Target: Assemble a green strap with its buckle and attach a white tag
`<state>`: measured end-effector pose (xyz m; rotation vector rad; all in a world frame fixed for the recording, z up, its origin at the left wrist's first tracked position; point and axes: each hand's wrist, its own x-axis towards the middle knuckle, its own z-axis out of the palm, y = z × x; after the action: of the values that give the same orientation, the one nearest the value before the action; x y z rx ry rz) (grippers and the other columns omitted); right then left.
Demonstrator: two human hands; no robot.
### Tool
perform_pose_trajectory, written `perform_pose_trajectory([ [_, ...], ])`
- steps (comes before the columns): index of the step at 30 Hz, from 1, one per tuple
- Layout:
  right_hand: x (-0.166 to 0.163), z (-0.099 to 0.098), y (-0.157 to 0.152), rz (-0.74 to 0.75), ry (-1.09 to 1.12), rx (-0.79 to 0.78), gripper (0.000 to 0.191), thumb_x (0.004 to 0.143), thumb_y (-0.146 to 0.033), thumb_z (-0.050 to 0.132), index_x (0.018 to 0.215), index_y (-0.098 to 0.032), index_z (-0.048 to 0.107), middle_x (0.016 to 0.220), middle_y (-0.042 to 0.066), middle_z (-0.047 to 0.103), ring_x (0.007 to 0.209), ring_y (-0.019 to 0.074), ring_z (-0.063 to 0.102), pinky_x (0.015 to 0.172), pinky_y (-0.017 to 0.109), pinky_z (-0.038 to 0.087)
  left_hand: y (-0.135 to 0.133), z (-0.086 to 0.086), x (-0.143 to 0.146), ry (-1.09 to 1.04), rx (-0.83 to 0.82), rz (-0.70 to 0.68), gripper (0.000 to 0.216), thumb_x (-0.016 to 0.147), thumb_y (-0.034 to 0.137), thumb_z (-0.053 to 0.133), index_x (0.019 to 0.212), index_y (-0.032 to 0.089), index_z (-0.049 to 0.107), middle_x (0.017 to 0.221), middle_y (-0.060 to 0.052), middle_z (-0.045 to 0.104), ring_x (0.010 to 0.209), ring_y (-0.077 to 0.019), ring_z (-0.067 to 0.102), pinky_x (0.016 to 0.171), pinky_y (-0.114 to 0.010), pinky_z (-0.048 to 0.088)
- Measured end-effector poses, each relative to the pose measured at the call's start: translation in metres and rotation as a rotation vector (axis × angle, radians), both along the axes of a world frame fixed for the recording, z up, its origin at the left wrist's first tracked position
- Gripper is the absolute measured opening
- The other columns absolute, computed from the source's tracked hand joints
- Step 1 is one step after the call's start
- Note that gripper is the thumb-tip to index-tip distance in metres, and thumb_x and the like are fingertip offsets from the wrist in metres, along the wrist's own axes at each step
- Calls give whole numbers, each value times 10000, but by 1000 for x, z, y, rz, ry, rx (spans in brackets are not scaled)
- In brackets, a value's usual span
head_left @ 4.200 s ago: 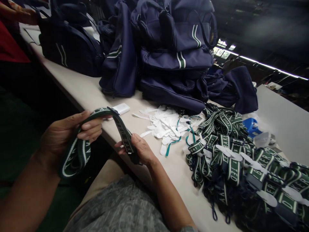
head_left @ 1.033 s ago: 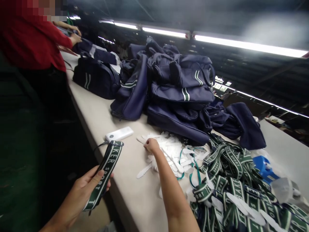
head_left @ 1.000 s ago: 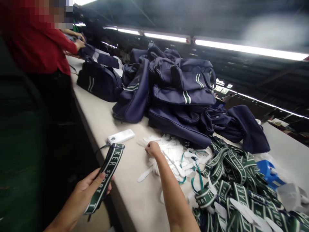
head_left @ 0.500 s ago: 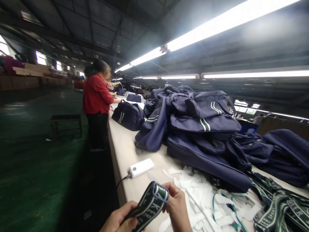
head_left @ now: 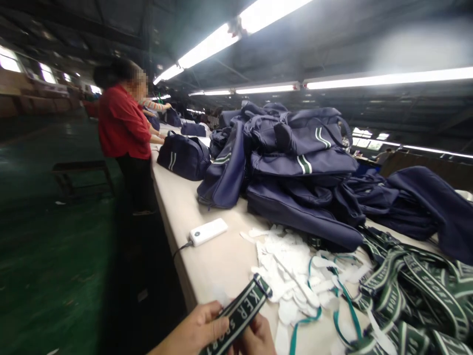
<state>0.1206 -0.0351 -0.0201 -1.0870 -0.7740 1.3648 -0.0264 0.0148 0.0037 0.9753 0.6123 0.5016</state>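
A dark green strap [head_left: 242,315] with white lettering and pale edge stripes runs between my hands at the bottom of the view. My left hand [head_left: 201,328] grips it, thumb on top and fingers beneath. Behind the strap, my right hand [head_left: 258,335] is closed on its underside, with the fingertips partly hidden. The strap's end, with a dark buckle or slider [head_left: 263,285], points up and away. To the right lies a tangle of matching straps [head_left: 410,296]. White paper scraps [head_left: 291,276] and teal ribbon [head_left: 345,305] are beside my right hand.
Navy bags [head_left: 295,167] are heaped across the pale table [head_left: 173,197]. A white power bank [head_left: 209,231] with a cable lies near the left edge. A co-worker in a red top [head_left: 123,121] stands farther along, by another bag [head_left: 185,155]. A stool [head_left: 83,172] stands on the floor.
The view has tilted down and shifted right. My right hand has moved from the strap's far end to beneath it, and the strap now lies flatter with its lettering showing.
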Motion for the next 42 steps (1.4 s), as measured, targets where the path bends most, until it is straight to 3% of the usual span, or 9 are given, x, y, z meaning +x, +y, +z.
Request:
perform_pose_trajectory([
  [2,9,9,-6,-16,-58,-1,515,734,-653,759,826,-146,733,506,-6,555,449,94,455,483,220,310,-2,6,8,92,-2,51,622,724,673,750,1008,135,619,722,-84,682,500,-149,594,470,-225,447],
  [6,27,20,-4,-3,-52,-8,470,738,-614,762,780,-149,712,572,0,603,490,85,476,506,214,331,2,14,22,133,3,52,527,748,579,780,976,133,617,752,-68,697,554,-125,613,536,-201,486],
  [12,38,6,1,-27,0,-6,457,709,-609,776,712,-158,700,570,-9,594,473,80,473,471,208,351,11,19,31,247,22,21,571,708,597,804,981,125,635,820,-82,730,584,-131,621,545,-207,492],
  [15,35,4,1,-28,-4,-20,462,710,-611,773,705,-156,692,596,0,610,494,90,498,485,217,381,13,21,31,305,65,32,619,660,647,808,940,115,659,734,-74,721,568,-133,603,517,-196,462],
  [22,30,-2,3,-25,79,38,367,700,-494,829,741,-162,679,657,6,651,614,128,581,639,262,467,16,14,17,408,43,53,641,615,652,836,925,118,661,736,-83,717,604,-156,633,529,-195,496],
  [28,28,-5,2,5,150,4,369,678,-473,845,782,-161,679,703,14,671,641,143,616,691,281,511,13,17,12,333,-89,91,648,598,564,897,1006,132,638,831,-87,729,559,-143,632,476,-184,505],
  [34,36,10,-5,-7,208,40,405,722,-457,825,1029,-229,695,876,10,687,722,166,655,724,327,568,19,25,6,220,-195,179,514,604,446,929,900,114,671,747,-78,700,547,-155,618,478,-214,544],
  [38,31,18,-8,20,44,172,333,709,-363,857,1008,-244,771,945,32,676,882,192,649,864,338,537,16,20,5,113,-289,139,382,675,355,898,888,110,698,800,-88,698,564,-143,613,511,-218,556],
  [42,26,23,-9,-45,-82,257,197,730,-348,847,904,-261,815,922,40,624,908,197,618,882,344,522,9,14,6,73,-371,118,357,684,338,893,888,102,719,793,-78,679,571,-144,608,511,-223,551],
])
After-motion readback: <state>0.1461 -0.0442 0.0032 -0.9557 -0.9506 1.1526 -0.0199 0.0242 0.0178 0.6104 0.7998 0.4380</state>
